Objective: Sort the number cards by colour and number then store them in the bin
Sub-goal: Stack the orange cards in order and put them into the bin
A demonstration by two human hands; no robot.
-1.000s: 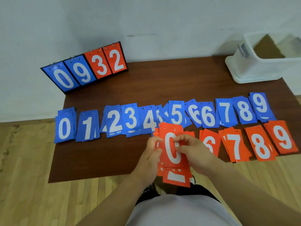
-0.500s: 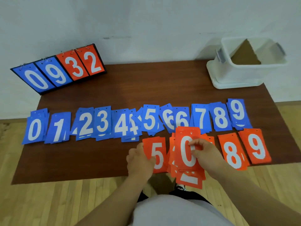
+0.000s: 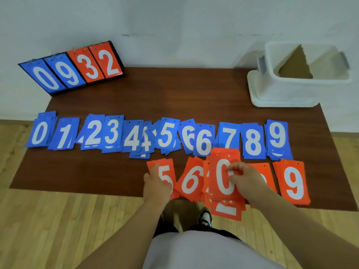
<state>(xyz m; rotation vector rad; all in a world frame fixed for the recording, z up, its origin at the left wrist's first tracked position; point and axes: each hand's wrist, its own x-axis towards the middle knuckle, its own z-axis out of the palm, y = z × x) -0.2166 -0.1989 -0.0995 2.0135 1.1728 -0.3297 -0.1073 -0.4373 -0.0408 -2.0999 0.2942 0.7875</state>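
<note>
The right hand's fingers (image 3: 236, 168) are pinching closed on a fanned stack of orange plastic number cards (image 3: 223, 179) topped by a white 0, hanging over the bench's near edge. The left hand (image 3: 157, 186) is lying curled on the orange 5 pile (image 3: 165, 171); whether it is gripping I cannot tell.

The loose stack is looking likely to shed cards to the wooden floor (image 3: 58, 220), and the left hand could smear the 5 pile into the orange 6 pile (image 3: 191, 181).

Half a second ago the 6 pile was hidden behind the stack, which is now sitting further right. The white plastic bin (image 3: 291, 88) is standing at the brown bench's (image 3: 174, 98) far right corner.
</note>
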